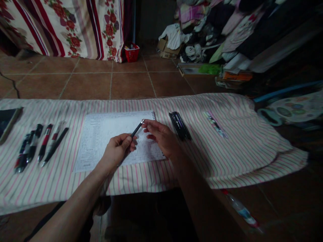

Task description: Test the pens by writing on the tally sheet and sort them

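Note:
My left hand [119, 145] is closed around the barrel of a dark pen [137, 130], held at a slant above a spiral-bound paper pad [118, 123]. At the pen's upper right end, a small silvery piece shows. My right hand [161, 136] pinches that end between thumb and forefinger, its other fingers loosely curled. The printed and written pad lies under both hands, its spiral binding at the right. Beside my right hand lies a bunch of dark pens [180, 125]. Left of the pad are several pens, among them a red and black pen [45, 143] and a slim black pen [55, 147].
A striped cloth [227, 158] covers the table. On it lie a patterned pen [215, 125] at right and a dark flat object [8, 122] at far left. A plastic bottle [241, 210] lies on the floor. Beyond stand a red basket [132, 53] and a cardboard box [168, 50].

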Available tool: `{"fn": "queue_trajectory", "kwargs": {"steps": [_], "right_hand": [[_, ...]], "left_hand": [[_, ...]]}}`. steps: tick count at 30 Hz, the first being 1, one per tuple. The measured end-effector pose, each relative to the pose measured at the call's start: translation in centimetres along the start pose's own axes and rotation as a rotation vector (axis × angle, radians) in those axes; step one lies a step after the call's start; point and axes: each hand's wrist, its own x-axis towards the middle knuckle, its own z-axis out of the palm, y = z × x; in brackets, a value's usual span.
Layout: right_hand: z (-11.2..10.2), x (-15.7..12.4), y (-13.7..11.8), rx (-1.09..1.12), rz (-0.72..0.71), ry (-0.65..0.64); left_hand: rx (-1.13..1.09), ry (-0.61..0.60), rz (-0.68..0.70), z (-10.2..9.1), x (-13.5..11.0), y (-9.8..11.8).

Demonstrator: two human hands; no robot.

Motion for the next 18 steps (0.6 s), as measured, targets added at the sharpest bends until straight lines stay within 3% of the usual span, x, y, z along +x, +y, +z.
{"fn": "queue_trajectory", "kwargs": {"steps": [7, 18], "right_hand": [[0.18, 0.1, -0.04, 0.018, 0.005, 0.013], [0.32, 0.32, 0.18, 0.104, 0.039, 0.067]], "left_hand": [[0.056, -0.062, -0.026, 0.12, 0.03, -0.19], [0.041, -0.057, -0.048, 0.44, -0.16, 0.1]]}}
